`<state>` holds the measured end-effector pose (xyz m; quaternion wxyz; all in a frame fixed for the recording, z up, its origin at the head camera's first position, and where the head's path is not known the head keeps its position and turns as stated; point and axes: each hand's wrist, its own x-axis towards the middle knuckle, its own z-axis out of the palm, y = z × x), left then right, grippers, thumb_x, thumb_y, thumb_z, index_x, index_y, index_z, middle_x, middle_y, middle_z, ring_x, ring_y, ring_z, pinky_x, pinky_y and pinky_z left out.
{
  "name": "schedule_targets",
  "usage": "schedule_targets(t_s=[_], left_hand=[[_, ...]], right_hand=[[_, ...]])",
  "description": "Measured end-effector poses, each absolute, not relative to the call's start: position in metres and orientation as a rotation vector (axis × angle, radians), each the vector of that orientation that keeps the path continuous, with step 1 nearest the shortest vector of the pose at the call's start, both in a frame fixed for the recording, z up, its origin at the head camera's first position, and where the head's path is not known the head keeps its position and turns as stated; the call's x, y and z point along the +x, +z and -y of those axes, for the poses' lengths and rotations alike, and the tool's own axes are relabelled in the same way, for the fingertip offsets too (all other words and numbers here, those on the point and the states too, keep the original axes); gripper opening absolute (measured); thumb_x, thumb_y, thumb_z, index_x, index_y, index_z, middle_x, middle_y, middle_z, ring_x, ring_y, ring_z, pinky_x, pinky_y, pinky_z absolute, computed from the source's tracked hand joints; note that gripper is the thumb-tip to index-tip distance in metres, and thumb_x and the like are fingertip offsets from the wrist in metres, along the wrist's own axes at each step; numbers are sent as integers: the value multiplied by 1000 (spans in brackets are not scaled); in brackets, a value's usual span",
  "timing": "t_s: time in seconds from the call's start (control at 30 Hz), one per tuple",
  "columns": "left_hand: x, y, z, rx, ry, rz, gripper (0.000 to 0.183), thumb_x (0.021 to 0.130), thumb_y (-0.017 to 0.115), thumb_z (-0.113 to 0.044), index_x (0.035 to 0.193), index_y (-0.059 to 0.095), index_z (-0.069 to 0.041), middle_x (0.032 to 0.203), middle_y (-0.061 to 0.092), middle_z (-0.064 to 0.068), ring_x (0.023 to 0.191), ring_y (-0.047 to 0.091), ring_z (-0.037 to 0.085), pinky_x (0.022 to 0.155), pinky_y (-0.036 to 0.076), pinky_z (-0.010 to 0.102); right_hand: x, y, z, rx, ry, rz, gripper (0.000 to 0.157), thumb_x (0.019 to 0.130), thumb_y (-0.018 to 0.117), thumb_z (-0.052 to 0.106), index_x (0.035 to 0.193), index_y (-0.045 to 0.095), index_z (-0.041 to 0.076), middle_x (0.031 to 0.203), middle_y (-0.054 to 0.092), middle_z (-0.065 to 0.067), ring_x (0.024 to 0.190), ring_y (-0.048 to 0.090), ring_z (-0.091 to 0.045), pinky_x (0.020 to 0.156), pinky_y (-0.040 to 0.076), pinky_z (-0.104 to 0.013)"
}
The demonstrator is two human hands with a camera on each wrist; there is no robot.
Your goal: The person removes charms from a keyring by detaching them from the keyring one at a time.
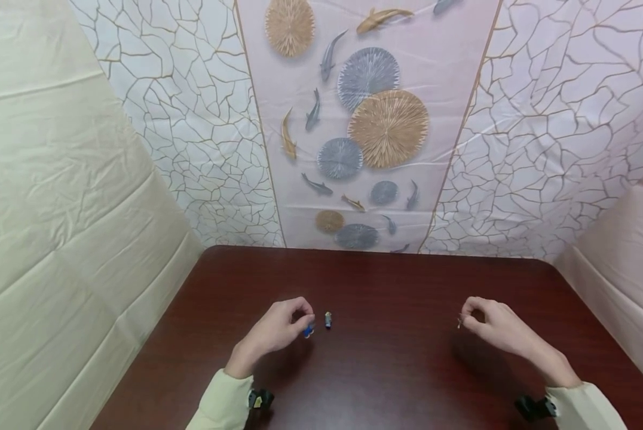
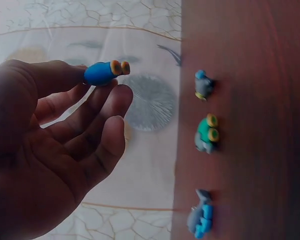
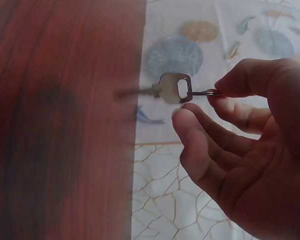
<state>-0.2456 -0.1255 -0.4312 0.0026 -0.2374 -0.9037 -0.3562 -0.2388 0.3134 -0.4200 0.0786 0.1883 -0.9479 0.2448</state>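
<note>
My left hand (image 1: 278, 325) pinches a small blue figurine with two round orange ends (image 2: 101, 73) between thumb and forefinger, held above the table; the other fingers are loosely bent. In the left wrist view, a green and grey figurine with orange ends (image 2: 208, 132) lies on the tabletop. With it are a grey figurine with light blue and yellow parts (image 2: 204, 86) and a grey and bright blue one (image 2: 201, 220). Over at the right, my right hand (image 1: 496, 325) pinches a thin metal ring, from which a key (image 3: 171, 89) hangs above the table.
The dark red-brown table (image 1: 375, 370) has rounded far corners. Behind it hangs a patterned cloth (image 1: 542, 149) with fish and round leaf shapes. A cream cloth (image 1: 85, 239) walls off the left side. Dark devices are strapped at both wrists.
</note>
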Motion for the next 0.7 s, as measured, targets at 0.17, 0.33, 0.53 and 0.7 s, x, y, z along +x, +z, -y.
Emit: schedule_targets(t_s=[0.17,0.33,0.53,0.7], left_hand=[[-248,-438,131,-745,-1116,2896,4,97,62,-19,94,65,-18,81,64,-9,68,55,8,65,46,22],[-251,-443,135,-750,-1117,2932,5,96,61,-17,92,63,-16,81,64,-9,69,55,6,66,47,23],[-255,-454,141,-742,-1061,3000,6,96,60,-14,91,63,-16,80,62,-7,67,54,5,65,46,24],[-256,-460,146,-720,-1024,3044,5,96,62,-15,91,64,-16,80,61,-7,66,53,6,63,45,25]], right_hand=[[-237,-427,-329,529,840,2884,13,89,61,8,81,58,17,83,66,6,58,48,1,51,42,-22],[-238,-431,-343,522,1004,2949,15,94,52,6,81,57,12,85,69,-5,59,56,-6,48,48,-26],[-241,-438,-355,549,1078,2957,16,97,50,6,84,58,9,74,67,-2,57,57,-11,47,48,-28],[-247,-448,-363,474,1132,2980,16,100,50,12,86,55,6,74,66,-6,52,56,-12,44,48,-30]])
